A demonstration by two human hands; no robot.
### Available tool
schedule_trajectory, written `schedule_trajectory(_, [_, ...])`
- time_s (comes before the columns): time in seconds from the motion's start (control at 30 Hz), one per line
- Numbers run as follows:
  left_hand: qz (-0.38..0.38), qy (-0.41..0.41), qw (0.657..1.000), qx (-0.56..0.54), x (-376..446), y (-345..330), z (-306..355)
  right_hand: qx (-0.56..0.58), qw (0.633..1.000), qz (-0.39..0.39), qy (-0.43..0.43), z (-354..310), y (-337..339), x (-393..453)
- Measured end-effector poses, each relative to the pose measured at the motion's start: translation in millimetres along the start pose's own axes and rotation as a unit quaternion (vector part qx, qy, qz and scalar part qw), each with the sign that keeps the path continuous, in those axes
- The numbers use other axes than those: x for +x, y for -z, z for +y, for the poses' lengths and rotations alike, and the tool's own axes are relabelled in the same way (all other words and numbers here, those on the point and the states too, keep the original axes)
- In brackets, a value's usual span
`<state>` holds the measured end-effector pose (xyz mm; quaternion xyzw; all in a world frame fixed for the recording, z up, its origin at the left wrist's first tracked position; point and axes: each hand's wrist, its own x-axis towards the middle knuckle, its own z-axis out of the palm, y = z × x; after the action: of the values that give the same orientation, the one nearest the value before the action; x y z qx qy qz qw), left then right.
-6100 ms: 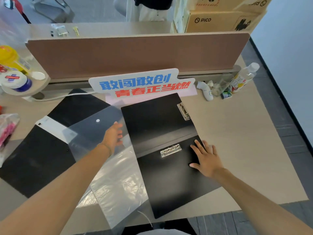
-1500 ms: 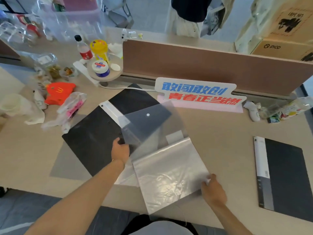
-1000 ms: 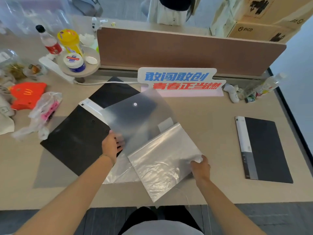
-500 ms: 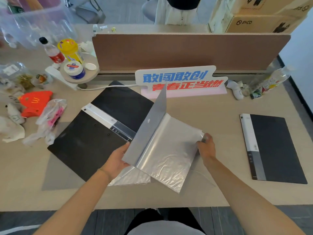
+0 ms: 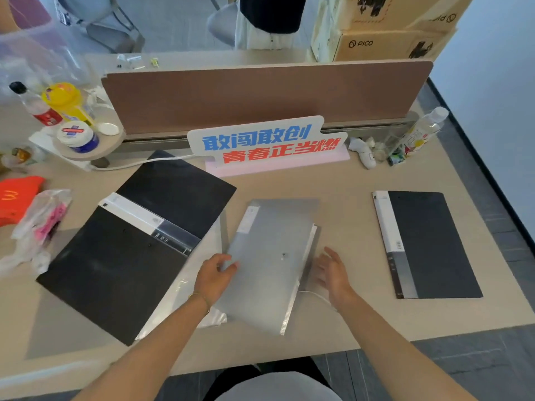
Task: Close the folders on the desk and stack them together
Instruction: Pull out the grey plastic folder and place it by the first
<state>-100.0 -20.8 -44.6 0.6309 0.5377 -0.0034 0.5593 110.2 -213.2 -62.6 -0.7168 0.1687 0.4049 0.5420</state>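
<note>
Desk [image 5: 333, 186] first, broad and pale, carrying the open black folder [image 5: 136, 238] spread flat to my left, the closed black folder [image 5: 428, 244] lying well apart to my right with its long edge running away from me, and the grey plastic folder [image 5: 269, 256] shut between my hands, its long axis tilted from near me up and slightly left. My left hand [image 5: 212, 277] pinches the grey folder's left edge with narrow fingers; my right hand [image 5: 333, 272] hovers just beside its right edge, fingers spread and holding nothing, and is the nearer to the closed folder, likely the stacking spot.
</note>
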Motion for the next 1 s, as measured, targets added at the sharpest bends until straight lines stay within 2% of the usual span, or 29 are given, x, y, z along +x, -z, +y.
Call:
schedule_trajectory(0.17, [0.041,-0.024,0.986,0.159,16,-20,3,0.012,1.000,0.012,-0.014,6,14,-9])
schedule_trajectory(0.27, [0.065,-0.026,0.978,0.196,23,-30,15,-0.001,0.999,0.033,0.006,13,19,-11])
schedule_trajectory(0.33, [0.076,-0.024,0.977,0.198,27,-37,24,-0.019,1.000,0.016,0.007,17,17,-14])
schedule_trajectory(0.43, [0.076,0.006,0.984,0.161,35,-42,35,-0.031,0.999,-0.036,0.003,19,6,-20])
schedule_trajectory(0.57, [0.085,0.037,0.992,0.086,40,-38,45,-0.052,0.997,-0.048,0.005,15,2,-21])
schedule_trajectory(0.73, [0.052,-0.019,0.998,0.013,25,-33,63,-0.060,0.997,-0.055,0.000,14,6,-23])
schedule_trajectory(0.87, [0.014,-0.079,0.996,-0.027,2,-34,77,-0.034,0.999,-0.022,0.011,12,6,-30])
schedule_trajectory(1.0, [0.001,-0.096,0.991,-0.093,-18,-40,88,0.006,1.000,0.004,0.004,8,14,-26])
